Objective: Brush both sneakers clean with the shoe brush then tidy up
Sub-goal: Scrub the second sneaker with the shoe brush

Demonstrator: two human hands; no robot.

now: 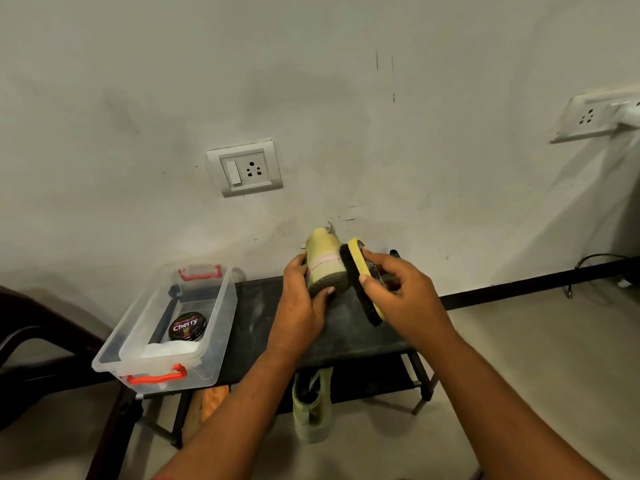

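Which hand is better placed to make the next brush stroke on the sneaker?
Right, probably. The right hand grips the shoe brush with its bristles against the sneaker, while the left hand is occupied holding that sneaker.

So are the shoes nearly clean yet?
Nothing looks finished yet. Right now the left hand holds one sneaker while the right hand holds the brush against its side. The other sneaker sits below the rack top; whether it was brushed, I cannot tell. Tidying into the clear box is left.
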